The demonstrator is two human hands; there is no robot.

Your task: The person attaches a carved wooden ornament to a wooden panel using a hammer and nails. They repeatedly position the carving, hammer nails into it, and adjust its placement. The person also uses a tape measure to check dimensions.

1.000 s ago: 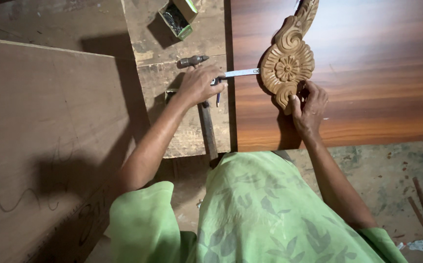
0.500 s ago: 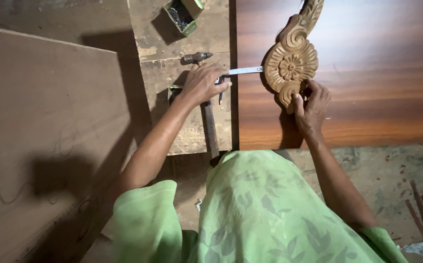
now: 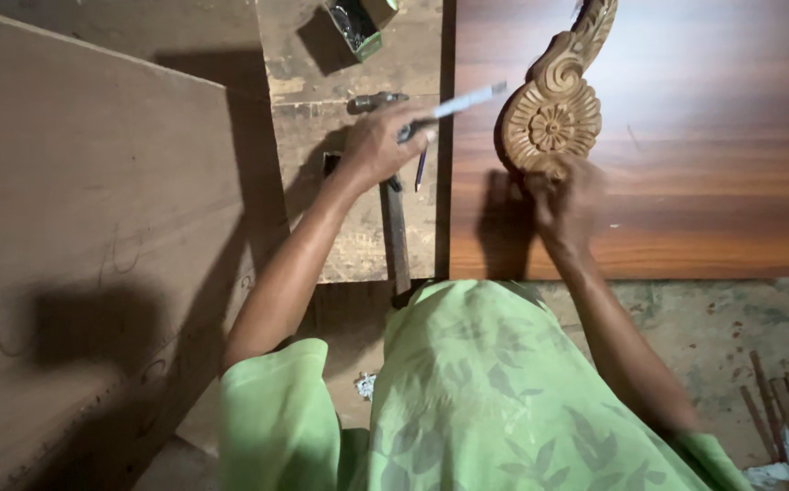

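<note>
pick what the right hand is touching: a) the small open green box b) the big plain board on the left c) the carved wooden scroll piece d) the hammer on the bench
c: the right hand grips the lower end of the carved wooden scroll piece lying on the glossy dark panel, while the left hand holds a slim pale tool beside it.

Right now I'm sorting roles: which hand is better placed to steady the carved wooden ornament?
Right. The right hand already rests on the carved ornament's lower edge, while the left hand is off to the side gripping a thin tool.
</note>
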